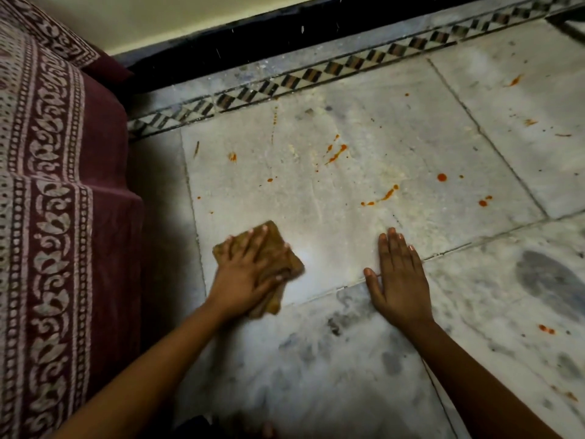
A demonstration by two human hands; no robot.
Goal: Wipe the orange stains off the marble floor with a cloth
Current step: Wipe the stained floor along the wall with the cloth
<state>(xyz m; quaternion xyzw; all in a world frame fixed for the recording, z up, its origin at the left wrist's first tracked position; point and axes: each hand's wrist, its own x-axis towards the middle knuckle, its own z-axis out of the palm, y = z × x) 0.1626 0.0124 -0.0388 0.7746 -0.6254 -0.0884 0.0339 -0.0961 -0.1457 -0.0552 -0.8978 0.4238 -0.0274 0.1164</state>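
Note:
A folded brown cloth [286,258] lies flat on the grey-white marble floor [332,217]. My left hand [245,274] presses down on the cloth with spread, straight fingers. My right hand [399,277] rests flat on the bare floor to the right of the cloth, holding nothing. Orange stains are scattered over the slab beyond both hands: a streak [337,153] near the middle, a smear [384,196] ahead of my right hand, and round drops [442,177] further right.
A bed draped in a maroon patterned cover [63,201] rises along the left. A checkered tile border [316,77] and a black skirting [253,36] line the wall ahead. More orange spots [546,329] lie on the slab at the right.

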